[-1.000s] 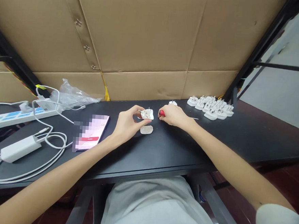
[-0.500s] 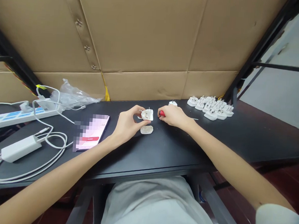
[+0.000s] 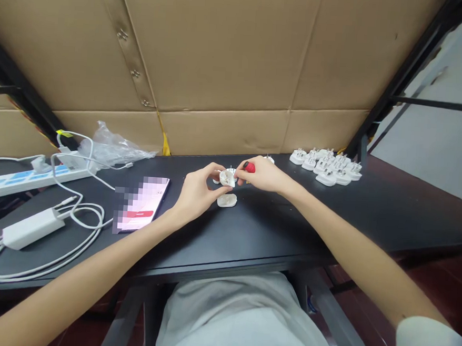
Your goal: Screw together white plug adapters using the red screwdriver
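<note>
My left hand [image 3: 200, 191] is closed, thumb and fingers pinching an open white plug housing [image 3: 225, 178] just above the table. Tucked in my right hand [image 3: 265, 175] is a screwdriver [image 3: 249, 167] with a red and black handle; its shaft is hidden. The right fingertips also meet the right edge of the plug housing. Below it, a white plug cover [image 3: 227, 200] lies on the black table. Behind the right hand stands another white plug [image 3: 270, 159], mostly covered.
Several white plugs [image 3: 327, 166] sit grouped at the back right. To the left are a phone [image 3: 143, 209], a white charger [image 3: 33, 229] with coiled cable, a power strip [image 3: 25, 178] and a clear plastic bag [image 3: 112, 146]. Cardboard [image 3: 231, 62] lines the back.
My right hand has moved left to the plug housing, its fingers now touching it. The red handle tilts differently, and the metal shaft seen before is hidden. My left hand stays put.
</note>
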A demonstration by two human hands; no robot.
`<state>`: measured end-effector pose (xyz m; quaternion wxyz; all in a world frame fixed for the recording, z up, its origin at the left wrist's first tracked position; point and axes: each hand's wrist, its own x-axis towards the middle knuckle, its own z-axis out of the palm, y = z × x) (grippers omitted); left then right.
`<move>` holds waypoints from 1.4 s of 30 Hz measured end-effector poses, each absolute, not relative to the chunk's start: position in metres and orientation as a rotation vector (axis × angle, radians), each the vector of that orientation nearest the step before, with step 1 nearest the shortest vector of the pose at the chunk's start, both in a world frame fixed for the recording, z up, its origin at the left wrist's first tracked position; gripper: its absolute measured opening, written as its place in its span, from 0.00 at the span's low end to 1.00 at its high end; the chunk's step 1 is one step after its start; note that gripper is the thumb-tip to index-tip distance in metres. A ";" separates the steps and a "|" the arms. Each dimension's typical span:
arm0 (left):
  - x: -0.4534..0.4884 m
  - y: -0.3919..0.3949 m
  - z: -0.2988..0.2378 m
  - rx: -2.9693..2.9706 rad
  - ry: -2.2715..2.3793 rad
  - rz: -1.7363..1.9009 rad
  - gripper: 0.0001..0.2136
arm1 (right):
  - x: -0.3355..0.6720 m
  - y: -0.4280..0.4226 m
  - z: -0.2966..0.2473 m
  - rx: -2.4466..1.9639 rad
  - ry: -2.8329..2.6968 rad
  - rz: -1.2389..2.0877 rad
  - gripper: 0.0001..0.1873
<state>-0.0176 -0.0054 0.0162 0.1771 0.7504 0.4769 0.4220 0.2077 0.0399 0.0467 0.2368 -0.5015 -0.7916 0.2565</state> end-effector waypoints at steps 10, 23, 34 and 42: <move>-0.020 0.000 0.009 2.122 1.261 1.212 0.20 | 0.202 0.039 0.039 -1.181 -2.076 1.098 0.13; -0.017 -0.003 0.012 1.993 1.243 1.348 0.23 | 0.202 0.043 0.039 -1.076 -1.777 1.687 0.23; -0.015 -0.005 0.015 1.920 1.190 1.465 0.20 | 0.207 0.045 0.042 -0.939 -1.712 1.804 0.08; -0.015 -0.007 0.017 1.882 1.261 1.449 0.24 | 0.204 0.041 0.044 -0.898 -1.584 1.874 0.06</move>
